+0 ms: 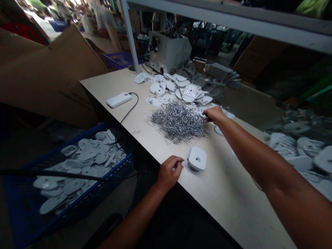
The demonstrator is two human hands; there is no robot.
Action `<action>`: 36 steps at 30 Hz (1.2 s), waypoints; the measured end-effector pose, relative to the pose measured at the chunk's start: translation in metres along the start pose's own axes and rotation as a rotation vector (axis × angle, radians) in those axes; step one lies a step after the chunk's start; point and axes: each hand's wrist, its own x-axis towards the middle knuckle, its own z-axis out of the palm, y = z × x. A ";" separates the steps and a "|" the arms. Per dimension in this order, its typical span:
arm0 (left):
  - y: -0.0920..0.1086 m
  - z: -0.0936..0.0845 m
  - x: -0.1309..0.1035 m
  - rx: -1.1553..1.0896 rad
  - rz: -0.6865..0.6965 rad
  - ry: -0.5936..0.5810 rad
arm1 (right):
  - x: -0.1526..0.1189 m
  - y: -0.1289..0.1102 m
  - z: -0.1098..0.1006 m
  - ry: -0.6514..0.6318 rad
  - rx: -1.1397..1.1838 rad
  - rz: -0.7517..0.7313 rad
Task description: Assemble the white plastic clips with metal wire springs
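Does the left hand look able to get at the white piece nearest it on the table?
Probably yes: the left hand is close beside the white piece, and nothing visible stands between them. Whether the fingertips already touch it is hard to tell.

You're in a workshop, factory-style: bulk metal pieces (178, 121) and white plastic parts (190, 93) heaped on your tabletop (220, 197), grey machine (172, 52) behind, blue crate (19, 197) of similar parts beside you, big cardboard (64, 69) past it.
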 end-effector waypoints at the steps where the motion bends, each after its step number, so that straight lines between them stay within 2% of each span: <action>1: 0.000 0.000 0.000 0.002 0.002 -0.002 | 0.000 -0.002 0.001 0.000 0.003 -0.001; 6: 0.001 -0.001 0.000 0.000 0.019 -0.002 | -0.008 -0.016 -0.008 -0.019 0.081 0.001; 10: 0.002 -0.001 0.000 0.010 0.023 -0.009 | -0.025 -0.026 -0.035 -0.073 0.203 0.034; 13: 0.003 -0.001 0.001 0.001 -0.015 -0.009 | -0.047 -0.018 -0.061 -0.139 0.277 0.083; 16: 0.006 -0.002 0.002 -0.063 -0.079 -0.033 | -0.072 0.008 -0.088 -0.156 0.325 0.148; 20: 0.013 -0.005 0.011 -0.114 -0.133 -0.117 | -0.103 0.062 -0.115 -0.131 0.326 0.279; 24: 0.020 -0.002 0.029 0.071 -0.099 -0.299 | -0.132 0.114 -0.126 -0.069 0.352 0.363; 27: 0.027 0.011 0.041 0.186 -0.054 -0.350 | -0.152 0.142 -0.128 -0.025 0.315 0.334; 30: 0.035 0.025 0.047 0.262 -0.052 -0.346 | -0.168 0.159 -0.137 0.003 0.134 0.244; 32: 0.039 0.029 0.047 0.286 -0.079 -0.345 | -0.176 0.166 -0.150 0.016 -0.042 0.184; 36: 0.044 0.023 0.035 0.212 -0.175 -0.310 | -0.183 0.171 -0.184 -0.083 -0.511 0.027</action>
